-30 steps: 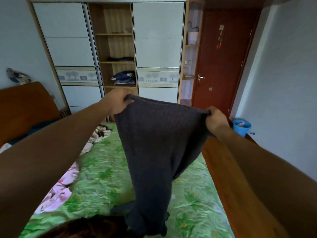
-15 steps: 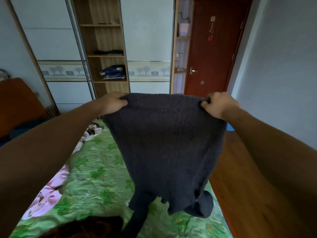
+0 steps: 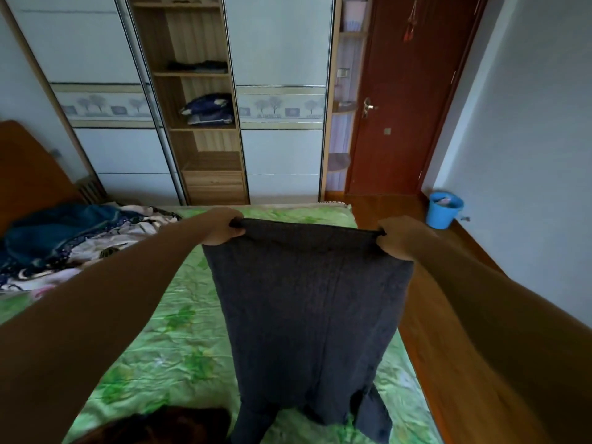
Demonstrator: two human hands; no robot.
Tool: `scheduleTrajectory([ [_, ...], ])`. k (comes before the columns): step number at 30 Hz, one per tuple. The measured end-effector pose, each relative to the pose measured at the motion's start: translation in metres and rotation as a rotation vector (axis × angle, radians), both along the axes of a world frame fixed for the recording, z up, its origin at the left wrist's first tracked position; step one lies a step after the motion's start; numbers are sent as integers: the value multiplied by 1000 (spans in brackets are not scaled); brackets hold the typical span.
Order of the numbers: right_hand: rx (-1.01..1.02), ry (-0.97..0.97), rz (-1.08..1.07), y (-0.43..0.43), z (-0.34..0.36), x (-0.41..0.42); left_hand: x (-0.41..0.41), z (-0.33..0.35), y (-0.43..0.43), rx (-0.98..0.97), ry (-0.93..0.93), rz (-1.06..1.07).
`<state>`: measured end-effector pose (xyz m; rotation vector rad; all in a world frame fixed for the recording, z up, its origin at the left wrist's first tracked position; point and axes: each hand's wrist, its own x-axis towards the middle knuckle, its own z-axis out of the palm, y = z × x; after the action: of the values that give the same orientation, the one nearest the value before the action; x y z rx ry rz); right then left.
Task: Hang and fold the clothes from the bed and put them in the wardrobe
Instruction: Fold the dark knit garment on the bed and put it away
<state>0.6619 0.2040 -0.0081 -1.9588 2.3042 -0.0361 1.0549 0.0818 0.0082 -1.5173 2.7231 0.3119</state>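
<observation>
Left hand (image 3: 221, 230), right hand (image 3: 398, 237): each pinches a top corner of sweater (image 3: 307, 302) | lowered since a second ago, now spread over bed (image 3: 166, 341) | you're ready to lay and fold.

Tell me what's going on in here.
A person holds a dark grey knit garment up by its top edge, the left hand gripping one corner and the right hand the other. It hangs spread over the green bed. A heap of other clothes lies on the bed's left side. The wardrobe ahead has folded clothes on its open shelves.
</observation>
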Motion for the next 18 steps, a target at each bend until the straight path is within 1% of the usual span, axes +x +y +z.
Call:
scheduleTrajectory([
  [2,-67,12,1,-26,1,4,-7,-4,-20,-78,36,72],
  [4,-119,38,-4,-53,20,8,-14,10,-40,-173,57,133],
  [7,-222,125,0,-88,82,8,-21,62,-66,-357,119,213],
  [11,-502,217,15,-101,178,4,-25,148,-83,-556,267,290],
  [13,-569,249,20,-95,207,5,-26,175,-79,-602,309,297],
  [15,-591,275,31,-85,219,7,-26,186,-68,-614,332,297],
  [18,-554,265,31,-65,199,10,-21,170,-43,-572,317,233],
])
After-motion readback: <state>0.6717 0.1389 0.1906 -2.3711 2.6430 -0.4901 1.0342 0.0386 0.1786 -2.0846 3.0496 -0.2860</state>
